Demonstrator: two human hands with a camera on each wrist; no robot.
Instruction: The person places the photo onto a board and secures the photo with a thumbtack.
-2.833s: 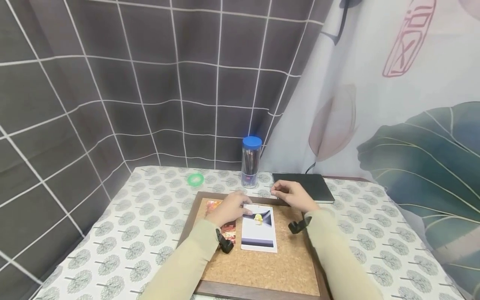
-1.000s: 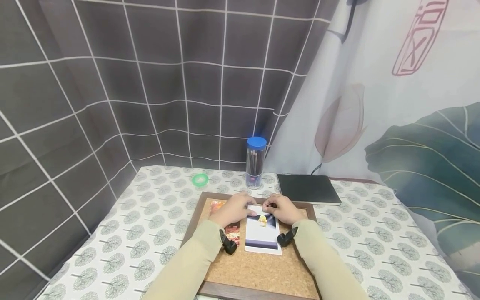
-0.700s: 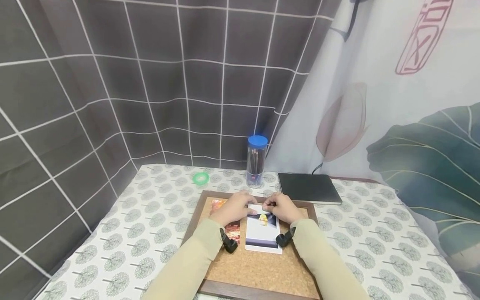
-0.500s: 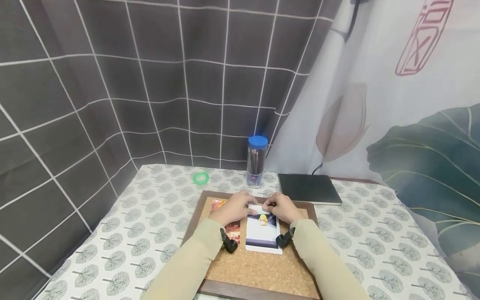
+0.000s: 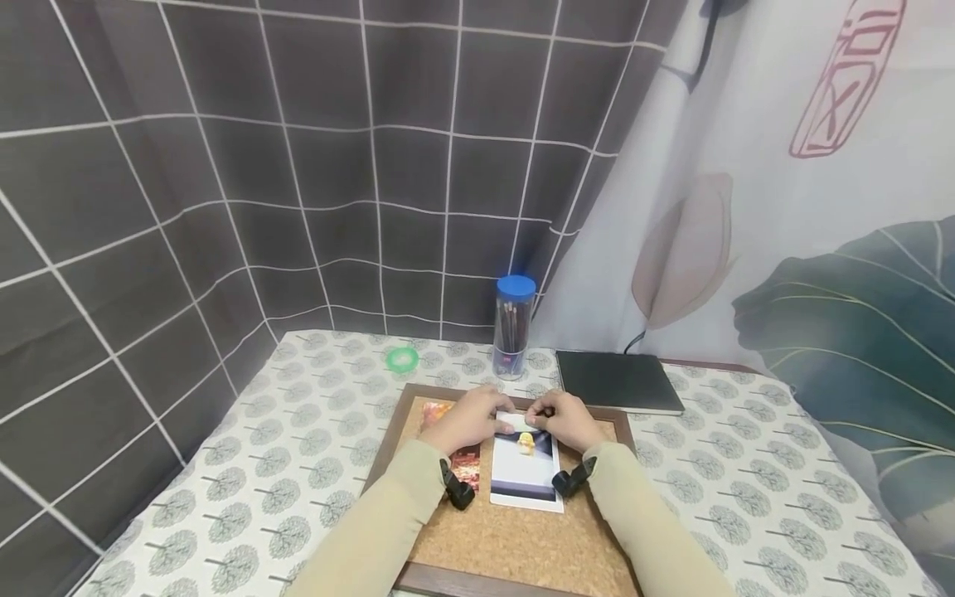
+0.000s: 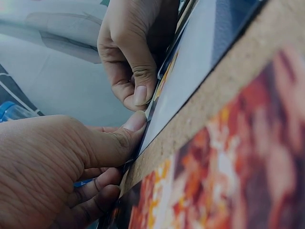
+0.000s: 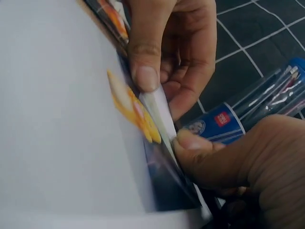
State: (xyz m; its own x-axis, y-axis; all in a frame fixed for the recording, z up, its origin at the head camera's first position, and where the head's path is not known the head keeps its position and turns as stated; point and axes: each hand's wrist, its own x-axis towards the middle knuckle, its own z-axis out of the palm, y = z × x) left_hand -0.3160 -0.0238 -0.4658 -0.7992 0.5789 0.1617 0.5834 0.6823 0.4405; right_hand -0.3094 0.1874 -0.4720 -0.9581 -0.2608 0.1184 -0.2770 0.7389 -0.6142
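Observation:
A white-bordered photo card [image 5: 525, 477] with a small yellow cartoon figure lies on a brown-framed corkboard [image 5: 515, 543]. At its top edge, my left hand [image 5: 470, 419] grips the card with the thumb on the front and fingers behind the edge. My right hand [image 5: 569, 421] pinches a narrow pale-green strip of tape [image 7: 159, 112] along that same edge. Both thumbs are close together there, as the right wrist view shows. The left forearm and hand partly cover a red-and-orange picture [image 6: 228, 176] on the left side of the board.
A green roll of tape [image 5: 403, 359] lies behind the board on the tree-patterned cloth. Beyond the board stands a clear, blue-lidded tube of pencils [image 5: 513, 327]. To its right is a flat black notebook-like object [image 5: 619, 381].
My right hand has come left from over the board's right side to the card's top edge, beside the left hand. Over the last half second the hands have barely moved.

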